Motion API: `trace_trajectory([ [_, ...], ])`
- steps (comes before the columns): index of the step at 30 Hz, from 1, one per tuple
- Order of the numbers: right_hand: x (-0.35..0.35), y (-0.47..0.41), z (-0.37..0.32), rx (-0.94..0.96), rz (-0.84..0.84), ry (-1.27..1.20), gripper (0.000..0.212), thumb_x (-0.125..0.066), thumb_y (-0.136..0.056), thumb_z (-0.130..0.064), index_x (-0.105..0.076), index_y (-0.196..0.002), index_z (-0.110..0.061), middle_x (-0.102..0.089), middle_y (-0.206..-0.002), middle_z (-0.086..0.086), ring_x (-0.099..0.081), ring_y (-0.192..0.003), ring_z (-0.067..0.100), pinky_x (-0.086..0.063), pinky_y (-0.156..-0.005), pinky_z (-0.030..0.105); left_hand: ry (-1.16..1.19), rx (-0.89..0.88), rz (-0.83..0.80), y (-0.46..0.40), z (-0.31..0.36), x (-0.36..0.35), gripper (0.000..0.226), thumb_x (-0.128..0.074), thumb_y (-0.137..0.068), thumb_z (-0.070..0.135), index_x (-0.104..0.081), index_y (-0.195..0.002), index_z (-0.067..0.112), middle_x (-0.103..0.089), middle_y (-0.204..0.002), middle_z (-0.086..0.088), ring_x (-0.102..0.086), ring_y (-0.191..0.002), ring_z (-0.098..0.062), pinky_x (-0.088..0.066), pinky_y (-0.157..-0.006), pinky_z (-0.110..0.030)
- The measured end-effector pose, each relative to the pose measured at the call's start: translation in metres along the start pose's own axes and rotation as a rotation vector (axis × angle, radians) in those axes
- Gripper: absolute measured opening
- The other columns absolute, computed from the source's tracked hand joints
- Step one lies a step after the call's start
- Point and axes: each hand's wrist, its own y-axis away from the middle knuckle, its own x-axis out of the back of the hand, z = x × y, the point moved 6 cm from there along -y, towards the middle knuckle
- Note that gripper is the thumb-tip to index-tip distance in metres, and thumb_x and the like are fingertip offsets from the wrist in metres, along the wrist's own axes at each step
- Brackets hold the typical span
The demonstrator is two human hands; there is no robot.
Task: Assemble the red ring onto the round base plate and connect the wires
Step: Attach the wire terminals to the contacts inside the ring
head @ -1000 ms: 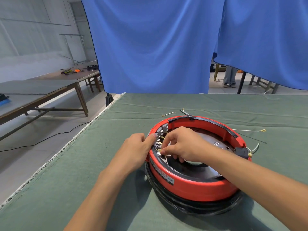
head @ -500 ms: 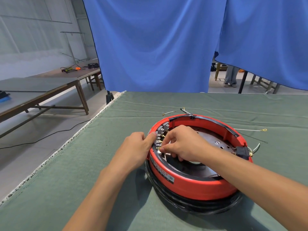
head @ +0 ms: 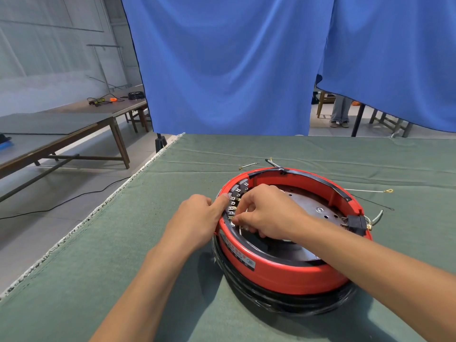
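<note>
Head view, only one: glossy red plastic ring sits on the round dark metal base plate, both on the green felt-covered table, a black coiled bundle under the ring's near side. Ring looks rigid and light, probably slick on the outer wall, so best held at the rim, not the smooth flank. Left hand sits outside the ring's left wall, fingers curled, thumb pressing on the rim beside the row of small metal terminal clips. Right hand reaches inside the ring just right of that row, fingertips pinching a thin white wire; can't tell whether its end is seated. Wires look thin and floppy, terminals small and bendable: grip close to the metal end, push straight. Counts: one ring, one plate, two hands, one black connector block on the ring's right edge. Loose ring-lug leads on the felt beyond and right of the ring: at least four. Clips in the row: about seven, too small to count exactly.
</note>
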Motion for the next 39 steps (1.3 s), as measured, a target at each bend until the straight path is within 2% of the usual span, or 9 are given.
trace_trajectory([
  [5, 0.0027, 0.0008, -0.0014, -0.011, 0.026, 0.015, 0.027, -0.070, -0.082, -0.033, -0.060, -0.057, -0.029, -0.061, -0.052, -0.007, -0.049, -0.036, -0.007, -0.049, -0.060, 0.028, -0.013, 0.051, 0.005, 0.0004, -0.0022, 0.0008, 0.059, -0.043, -0.089, 0.057, -0.041, -0.049, 0.014, -0.041, -0.048, -0.005, -0.037, -0.051, -0.025, -0.035, -0.059, -0.033],
  [12, 0.0032, 0.0026, 0.0019, -0.034, 0.001, -0.011, 0.022, -0.071, -0.081, -0.032, -0.063, -0.062, -0.028, -0.061, -0.051, -0.006, -0.048, -0.032, 0.000, -0.047, -0.056, 0.026, -0.021, 0.047, 0.007, 0.0023, 0.0004, 0.0021, 0.061, -0.043, -0.088, 0.058, -0.037, -0.044, 0.016, -0.038, -0.041, 0.001, -0.037, -0.048, -0.024, -0.035, -0.058, -0.032],
  [17, 0.0038, 0.0021, 0.0016, -0.029, 0.025, 0.032, 0.025, -0.072, -0.080, -0.033, -0.060, -0.058, -0.030, -0.060, -0.052, -0.007, -0.048, -0.036, -0.007, -0.050, -0.061, 0.029, -0.025, 0.038, -0.005, 0.0009, -0.0008, 0.0014, 0.059, -0.042, -0.090, 0.057, -0.042, -0.046, 0.017, -0.039, -0.040, 0.002, -0.038, -0.047, -0.024, -0.036, -0.059, -0.032],
  [21, 0.0035, 0.0017, 0.0011, -0.019, 0.026, 0.058, 0.027, -0.072, -0.081, -0.031, -0.058, -0.057, -0.030, -0.061, -0.054, -0.006, -0.048, -0.037, -0.009, -0.047, -0.057, 0.026, -0.027, 0.033, 0.001, 0.0014, -0.0002, 0.0015, 0.061, -0.042, -0.089, 0.057, -0.038, -0.044, 0.017, -0.036, -0.036, 0.004, -0.037, -0.046, -0.024, -0.034, -0.058, -0.032],
  [29, -0.0001, 0.0003, 0.0029, -0.034, 0.008, 0.013, 0.025, -0.070, -0.083, -0.028, -0.060, -0.060, -0.026, -0.061, -0.052, -0.005, -0.053, -0.034, 0.004, -0.049, -0.055, 0.024, -0.041, 0.035, 0.010, 0.0023, 0.0013, 0.0022, 0.064, -0.042, -0.089, 0.058, -0.034, -0.041, 0.016, -0.032, -0.031, 0.005, -0.035, -0.045, -0.024, -0.033, -0.056, -0.032],
  [35, -0.0017, -0.0004, 0.0039, -0.044, 0.006, 0.005, 0.024, -0.070, -0.083, -0.029, -0.061, -0.061, -0.025, -0.063, -0.054, -0.004, -0.053, -0.034, 0.004, -0.051, -0.057, 0.026, -0.039, 0.028, 0.016, 0.0029, 0.0020, 0.0019, 0.061, -0.043, -0.089, 0.056, -0.035, -0.043, 0.017, -0.033, -0.036, 0.004, -0.035, -0.046, -0.024, -0.033, -0.056, -0.032],
  [39, -0.0006, -0.0004, 0.0010, -0.018, 0.000, 0.035, 0.024, -0.069, -0.084, -0.029, -0.059, -0.061, -0.027, -0.060, -0.051, -0.006, -0.051, -0.033, 0.002, -0.048, -0.055, 0.023, -0.038, 0.023, 0.016, 0.0032, 0.0022, 0.0018, 0.060, -0.042, -0.090, 0.057, -0.036, -0.045, 0.018, -0.034, -0.038, 0.004, -0.036, -0.046, -0.023, -0.033, -0.057, -0.032],
])
